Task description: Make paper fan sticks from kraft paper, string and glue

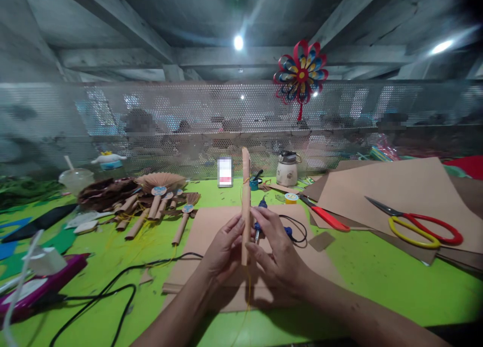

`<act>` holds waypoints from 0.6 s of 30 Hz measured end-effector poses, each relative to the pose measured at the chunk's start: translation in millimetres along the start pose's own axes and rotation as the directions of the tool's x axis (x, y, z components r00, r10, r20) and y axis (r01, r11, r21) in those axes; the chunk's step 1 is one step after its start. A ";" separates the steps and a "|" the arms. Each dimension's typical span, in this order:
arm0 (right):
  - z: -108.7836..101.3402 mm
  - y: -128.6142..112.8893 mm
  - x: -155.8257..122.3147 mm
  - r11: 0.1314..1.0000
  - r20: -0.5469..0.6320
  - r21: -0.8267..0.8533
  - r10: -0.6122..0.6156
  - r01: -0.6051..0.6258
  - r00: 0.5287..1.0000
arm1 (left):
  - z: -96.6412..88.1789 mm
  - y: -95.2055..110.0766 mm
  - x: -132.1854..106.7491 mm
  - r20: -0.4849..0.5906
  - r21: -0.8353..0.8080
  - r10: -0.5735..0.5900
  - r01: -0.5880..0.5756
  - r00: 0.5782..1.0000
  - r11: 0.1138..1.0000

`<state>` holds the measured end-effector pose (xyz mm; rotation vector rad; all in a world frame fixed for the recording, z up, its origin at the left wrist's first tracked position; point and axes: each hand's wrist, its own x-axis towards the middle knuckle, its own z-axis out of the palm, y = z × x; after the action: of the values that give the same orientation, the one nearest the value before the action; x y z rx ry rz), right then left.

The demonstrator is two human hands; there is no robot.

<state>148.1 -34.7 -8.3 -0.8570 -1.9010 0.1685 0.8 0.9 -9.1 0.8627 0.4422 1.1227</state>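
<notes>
Both hands, left hand (222, 249) and right hand (277, 251), fingers clamped on an upright folded kraft-paper strip (245, 196) above the green bench (377, 271); no readable writing.

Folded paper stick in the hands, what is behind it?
Behind the folded paper stick lies a blue tool with a black cord, on a brown card sheet. The right hand covers much of the tool, so its shape is hidden.

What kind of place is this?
Probably a paper-craft workshop. The left hand and right hand pinch a folded paper strip upright; finished paper fans, scissors and brown card sheets lie on the green table.
</notes>
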 end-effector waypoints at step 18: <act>-0.8 3.0 1.5 0.999 0.020 -0.005 0.046 -0.046 0.999 | -1.4 -0.8 0.8 0.020 0.028 -0.010 0.010 1.000 1.000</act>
<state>149.9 -31.6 -8.2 -0.9058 -1.9017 0.2020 0.6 2.0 -10.5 0.8942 0.4457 1.0999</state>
